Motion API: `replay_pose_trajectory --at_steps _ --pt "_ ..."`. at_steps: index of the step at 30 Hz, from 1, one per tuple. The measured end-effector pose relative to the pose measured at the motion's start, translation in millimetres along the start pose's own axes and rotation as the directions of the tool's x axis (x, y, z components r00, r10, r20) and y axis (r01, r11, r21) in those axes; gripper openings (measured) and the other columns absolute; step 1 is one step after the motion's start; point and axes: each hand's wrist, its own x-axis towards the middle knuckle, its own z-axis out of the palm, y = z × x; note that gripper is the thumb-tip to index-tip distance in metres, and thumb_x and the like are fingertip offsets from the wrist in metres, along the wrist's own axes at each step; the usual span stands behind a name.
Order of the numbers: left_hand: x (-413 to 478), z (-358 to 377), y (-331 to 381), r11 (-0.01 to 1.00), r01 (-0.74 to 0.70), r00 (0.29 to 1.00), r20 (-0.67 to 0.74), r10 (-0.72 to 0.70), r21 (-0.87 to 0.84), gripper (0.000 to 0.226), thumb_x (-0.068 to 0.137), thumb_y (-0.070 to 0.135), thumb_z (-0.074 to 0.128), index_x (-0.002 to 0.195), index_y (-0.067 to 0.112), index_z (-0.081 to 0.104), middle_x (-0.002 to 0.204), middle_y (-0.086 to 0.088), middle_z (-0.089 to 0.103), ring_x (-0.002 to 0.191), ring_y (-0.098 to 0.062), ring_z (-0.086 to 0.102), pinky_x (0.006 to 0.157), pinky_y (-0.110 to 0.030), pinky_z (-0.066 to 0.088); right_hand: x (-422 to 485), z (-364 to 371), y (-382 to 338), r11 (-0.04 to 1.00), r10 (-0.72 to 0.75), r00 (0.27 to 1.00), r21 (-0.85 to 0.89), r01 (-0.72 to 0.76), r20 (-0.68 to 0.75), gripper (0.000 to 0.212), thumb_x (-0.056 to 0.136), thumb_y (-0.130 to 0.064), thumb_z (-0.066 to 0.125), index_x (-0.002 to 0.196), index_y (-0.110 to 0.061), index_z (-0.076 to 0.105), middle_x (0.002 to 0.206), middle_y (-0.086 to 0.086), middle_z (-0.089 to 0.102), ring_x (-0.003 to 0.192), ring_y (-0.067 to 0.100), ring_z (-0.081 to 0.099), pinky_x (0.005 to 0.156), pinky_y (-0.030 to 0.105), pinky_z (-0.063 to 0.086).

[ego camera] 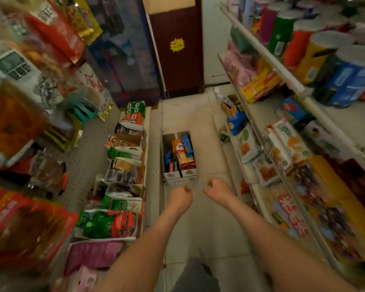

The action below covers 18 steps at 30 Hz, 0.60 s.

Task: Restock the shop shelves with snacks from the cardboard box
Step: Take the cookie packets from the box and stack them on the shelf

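An open cardboard box point(180, 178) stands on the tiled aisle floor ahead of me, its flaps up. Inside lie several snack packs point(182, 153) in orange, blue and red wrappers. My left hand point(180, 197) is stretched out just short of the box's near edge, fingers curled shut with nothing in them. Beside it, my right hand point(218, 187) is also curled into a fist and holds nothing. Both hands hover above the floor, apart from the box.
Shelves line both sides of the narrow aisle. The left shelf point(148, 165) carries rows of small snack display boxes, with big bags higher up. The right shelves point(259, 194) hold biscuit packs and canisters point(333, 66). A dark door point(177, 60) closes the far end.
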Motion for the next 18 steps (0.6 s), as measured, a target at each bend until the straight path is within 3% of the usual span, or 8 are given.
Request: replay_pose_trajectory --at_steps 2,7,10,12,15,17,18 --pt "41 -21 16 1.000 0.001 1.000 0.008 0.000 -0.009 0.029 0.095 0.013 0.040 0.109 0.006 0.064 0.115 -0.013 0.065 0.106 -0.027 0.061 0.092 -0.034 0.050 37 -11 -15 0.999 0.027 1.000 0.019 -0.027 0.001 0.025 0.086 -0.022 0.055 0.103 -0.005 0.063 0.108 0.013 0.064 0.101 0.028 0.059 0.080 0.028 0.045" --pt "149 -64 64 0.997 0.060 0.998 -0.007 -0.061 -0.050 0.027 0.098 0.017 0.042 0.118 0.008 0.058 0.118 -0.009 0.061 0.109 -0.025 0.057 0.082 -0.026 0.043 141 -42 -46 0.994 0.072 0.997 0.086 -0.073 0.018 0.016 0.085 -0.021 0.060 0.096 -0.009 0.062 0.091 0.008 0.061 0.091 0.023 0.058 0.078 0.030 0.045" --pt "219 -77 80 0.986 0.123 0.992 0.011 -0.123 -0.108 0.023 0.096 0.015 0.044 0.113 0.008 0.058 0.114 -0.011 0.062 0.104 -0.025 0.058 0.082 -0.027 0.046 217 -56 -56 0.975 0.124 0.991 0.177 -0.131 0.049 0.022 0.086 -0.019 0.061 0.104 -0.008 0.061 0.098 0.005 0.061 0.093 0.019 0.056 0.077 0.025 0.042" --pt "266 -80 77 0.972 0.181 0.983 0.003 -0.183 -0.149 0.023 0.095 0.016 0.047 0.115 0.009 0.057 0.114 -0.010 0.062 0.099 -0.023 0.060 0.084 -0.032 0.050 264 -58 -60 0.956 0.141 0.983 0.243 -0.165 0.115 0.025 0.086 -0.022 0.062 0.109 -0.011 0.060 0.102 0.004 0.060 0.094 0.017 0.055 0.076 0.024 0.042" --pt "340 -81 63 0.897 0.324 0.931 -0.065 -0.358 -0.300 0.023 0.095 0.017 0.049 0.118 0.010 0.053 0.107 -0.007 0.060 0.085 -0.016 0.055 0.065 -0.026 0.045 343 -51 -65 0.905 0.162 0.951 0.345 -0.250 0.263 0.034 0.088 -0.024 0.060 0.120 -0.013 0.055 0.109 0.003 0.058 0.098 0.016 0.056 0.077 0.025 0.046" --pt "391 -76 46 0.837 0.403 0.888 -0.063 -0.456 -0.371 0.022 0.096 0.014 0.047 0.114 0.004 0.055 0.104 -0.009 0.061 0.080 -0.016 0.055 0.057 -0.024 0.041 399 -40 -66 0.882 0.201 0.917 0.343 -0.323 0.345 0.035 0.087 -0.025 0.060 0.121 -0.016 0.054 0.112 0.002 0.058 0.103 0.017 0.056 0.087 0.030 0.049" --pt "410 -73 38 0.813 0.428 0.871 -0.058 -0.487 -0.396 0.024 0.095 0.014 0.047 0.115 0.004 0.056 0.106 -0.010 0.061 0.083 -0.018 0.057 0.061 -0.025 0.044 421 -34 -66 0.873 0.219 0.900 0.337 -0.353 0.376 0.034 0.087 -0.025 0.060 0.120 -0.016 0.055 0.113 0.001 0.058 0.104 0.018 0.056 0.093 0.033 0.049"
